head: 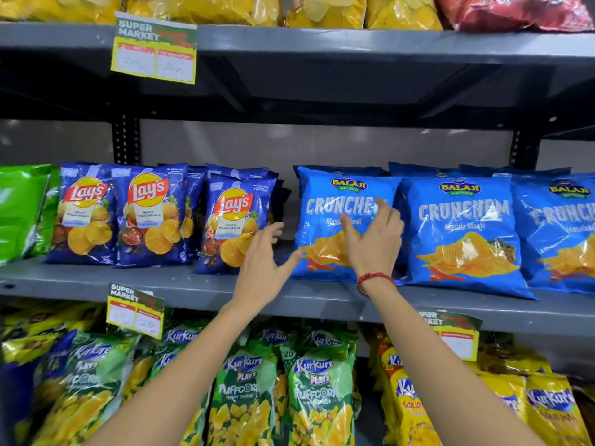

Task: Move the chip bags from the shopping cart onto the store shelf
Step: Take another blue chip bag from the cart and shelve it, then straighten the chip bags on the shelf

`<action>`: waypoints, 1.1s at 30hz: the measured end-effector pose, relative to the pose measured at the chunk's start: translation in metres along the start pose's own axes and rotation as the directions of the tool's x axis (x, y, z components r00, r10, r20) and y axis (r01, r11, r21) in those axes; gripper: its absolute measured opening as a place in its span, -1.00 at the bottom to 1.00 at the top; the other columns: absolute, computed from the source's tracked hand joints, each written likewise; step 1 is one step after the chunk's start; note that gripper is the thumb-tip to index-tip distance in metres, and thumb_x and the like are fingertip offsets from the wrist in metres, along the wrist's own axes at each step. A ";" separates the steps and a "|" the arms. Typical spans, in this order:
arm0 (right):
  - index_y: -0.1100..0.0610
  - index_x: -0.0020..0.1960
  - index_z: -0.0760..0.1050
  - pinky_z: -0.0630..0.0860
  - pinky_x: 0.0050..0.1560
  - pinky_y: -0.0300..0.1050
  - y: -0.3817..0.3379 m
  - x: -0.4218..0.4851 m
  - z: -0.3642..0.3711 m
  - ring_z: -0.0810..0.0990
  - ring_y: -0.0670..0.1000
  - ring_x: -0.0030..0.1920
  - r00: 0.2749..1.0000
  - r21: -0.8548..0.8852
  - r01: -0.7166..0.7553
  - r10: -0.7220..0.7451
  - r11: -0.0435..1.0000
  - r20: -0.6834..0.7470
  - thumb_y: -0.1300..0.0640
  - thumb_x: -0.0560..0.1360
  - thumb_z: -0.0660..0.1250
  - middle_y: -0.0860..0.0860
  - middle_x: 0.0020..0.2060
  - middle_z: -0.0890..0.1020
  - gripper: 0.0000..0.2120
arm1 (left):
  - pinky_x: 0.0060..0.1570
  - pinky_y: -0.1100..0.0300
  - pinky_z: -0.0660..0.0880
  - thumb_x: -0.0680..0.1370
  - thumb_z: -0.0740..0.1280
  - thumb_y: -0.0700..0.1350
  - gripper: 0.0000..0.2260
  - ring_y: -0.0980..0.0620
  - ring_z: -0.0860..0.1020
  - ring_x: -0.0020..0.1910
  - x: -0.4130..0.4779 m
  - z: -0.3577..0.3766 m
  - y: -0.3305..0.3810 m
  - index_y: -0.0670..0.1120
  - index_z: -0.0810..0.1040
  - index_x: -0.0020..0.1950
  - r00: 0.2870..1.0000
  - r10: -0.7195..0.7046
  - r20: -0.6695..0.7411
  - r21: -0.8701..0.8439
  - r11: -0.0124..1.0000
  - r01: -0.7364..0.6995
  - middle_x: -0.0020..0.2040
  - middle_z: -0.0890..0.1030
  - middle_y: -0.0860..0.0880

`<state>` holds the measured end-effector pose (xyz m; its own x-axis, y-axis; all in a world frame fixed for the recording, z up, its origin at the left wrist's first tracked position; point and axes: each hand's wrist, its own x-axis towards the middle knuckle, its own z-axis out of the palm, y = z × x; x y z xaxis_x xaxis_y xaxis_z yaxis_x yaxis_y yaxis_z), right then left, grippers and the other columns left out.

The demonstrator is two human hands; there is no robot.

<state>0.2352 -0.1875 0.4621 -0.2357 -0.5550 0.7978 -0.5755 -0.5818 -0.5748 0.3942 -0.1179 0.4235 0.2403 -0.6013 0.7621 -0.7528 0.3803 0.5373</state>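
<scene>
Head view: both hands, the left hand [262,268] and right hand [373,243], are held with fingers apart and empty before the leftmost Crunchem bag [325,246] on the shelf [180,284], which could be toppled toward six o'clock if brushed.

The dark blue bags [149,217] say "Lay's" and "India's Magic Masala". The light blue bags [460,236] say "Balaji Wafers Crunchem Masala Masti". The green bags [317,391] below say "Kurkure Playz Puffcorn". The yellow shelf tags [154,48] say "Super Market".
</scene>
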 end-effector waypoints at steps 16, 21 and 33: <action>0.17 0.46 0.18 0.40 0.33 -0.01 -0.072 -0.055 0.086 0.45 0.12 0.34 0.641 0.235 -0.441 0.120 0.866 0.758 -0.16 0.30 0.51 0.09 0.37 0.43 -0.09 | 0.24 -0.05 0.37 0.48 0.02 0.28 -0.36 -0.15 0.53 0.14 -0.070 -0.092 -0.068 -0.20 0.52 0.23 0.998 -0.023 0.058 0.660 0.751 -0.021 0.14 0.61 -0.15; 0.16 0.34 0.38 0.45 0.32 0.08 -0.069 -0.057 0.100 0.53 0.13 0.27 0.624 0.243 -0.462 0.118 0.853 0.772 -0.09 0.23 0.58 0.09 0.27 0.56 -0.21 | 0.34 -0.05 0.28 0.51 0.03 0.25 -0.40 -0.11 0.49 0.24 -0.073 -0.090 -0.075 -0.17 0.48 0.29 0.998 -0.008 0.061 0.665 0.746 -0.034 0.23 0.57 -0.12; 0.19 0.20 0.44 0.49 0.27 0.08 -0.082 -0.059 0.119 0.60 0.14 0.17 0.731 0.394 -0.435 0.062 0.810 0.680 0.16 0.25 0.60 0.15 0.14 0.64 -0.41 | 0.35 -0.07 0.28 0.52 0.09 0.22 -0.44 -0.12 0.50 0.23 -0.076 -0.084 -0.081 -0.18 0.51 0.25 1.000 -0.002 0.024 0.650 0.760 -0.014 0.19 0.59 -0.13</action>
<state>0.3902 -0.1777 0.4404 0.3244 -0.8456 0.4239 -0.0548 -0.4642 -0.8840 0.4887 -0.0442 0.3527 0.2267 -0.6187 0.7522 -0.9738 -0.1588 0.1629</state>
